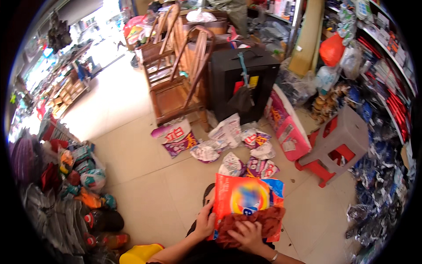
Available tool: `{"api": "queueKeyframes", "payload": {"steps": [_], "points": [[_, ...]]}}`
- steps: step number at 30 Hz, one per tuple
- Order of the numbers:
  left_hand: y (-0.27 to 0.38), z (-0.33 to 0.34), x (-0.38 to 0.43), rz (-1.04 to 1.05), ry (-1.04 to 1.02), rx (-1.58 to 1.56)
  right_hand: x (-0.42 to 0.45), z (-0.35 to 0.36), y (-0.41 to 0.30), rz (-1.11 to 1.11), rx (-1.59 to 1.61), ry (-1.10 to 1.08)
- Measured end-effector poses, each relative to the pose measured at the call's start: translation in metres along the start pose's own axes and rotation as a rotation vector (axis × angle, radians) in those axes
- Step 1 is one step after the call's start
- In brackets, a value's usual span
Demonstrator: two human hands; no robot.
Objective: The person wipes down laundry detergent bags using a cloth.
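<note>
An orange plastic detergent bag [227,188] with a round yellow and blue emblem lies over my lap. My left hand [206,219] grips its left edge. My right hand [249,234] lies with fingers bent on a dark red cloth [272,217], pressing it against the lower front of the bag. Just beyond the bag, several crumpled white and purple detergent bags [227,130] are scattered on the tiled floor, and a flatter one [176,137] lies to their left.
A grey and red plastic stool [351,132] stands right, beside a pink and white package [290,128]. Ahead are a black case [244,69] and wooden chairs [174,99]. Filled bags and dark bottles [105,220] line the left; a yellow object [140,254] is near my left arm.
</note>
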State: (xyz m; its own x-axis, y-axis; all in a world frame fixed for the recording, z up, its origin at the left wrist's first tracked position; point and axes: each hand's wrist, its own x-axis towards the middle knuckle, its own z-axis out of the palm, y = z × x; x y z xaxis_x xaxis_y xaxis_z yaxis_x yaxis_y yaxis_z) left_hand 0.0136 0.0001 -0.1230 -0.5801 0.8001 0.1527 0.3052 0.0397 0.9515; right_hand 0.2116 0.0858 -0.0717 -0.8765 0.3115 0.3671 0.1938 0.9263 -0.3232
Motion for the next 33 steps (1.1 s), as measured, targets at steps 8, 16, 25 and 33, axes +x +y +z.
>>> {"api": "queueKeyframes", "payload": {"steps": [8,16,25,33], "points": [[0.003,-0.002,-0.002,-0.018,-0.001,-0.024,0.035,-0.004,0.085,0.415,-0.065,0.226],[0.006,-0.005,0.003,-0.013,-0.031,-0.044,0.023,0.01,0.003,0.241,-0.062,0.103],[-0.001,-0.004,0.007,-0.053,-0.054,-0.028,-0.051,-0.009,0.015,-0.047,-0.002,-0.004],[0.002,0.001,0.012,-0.09,-0.031,-0.137,-0.061,-0.015,0.027,-0.046,0.027,-0.045]]}}
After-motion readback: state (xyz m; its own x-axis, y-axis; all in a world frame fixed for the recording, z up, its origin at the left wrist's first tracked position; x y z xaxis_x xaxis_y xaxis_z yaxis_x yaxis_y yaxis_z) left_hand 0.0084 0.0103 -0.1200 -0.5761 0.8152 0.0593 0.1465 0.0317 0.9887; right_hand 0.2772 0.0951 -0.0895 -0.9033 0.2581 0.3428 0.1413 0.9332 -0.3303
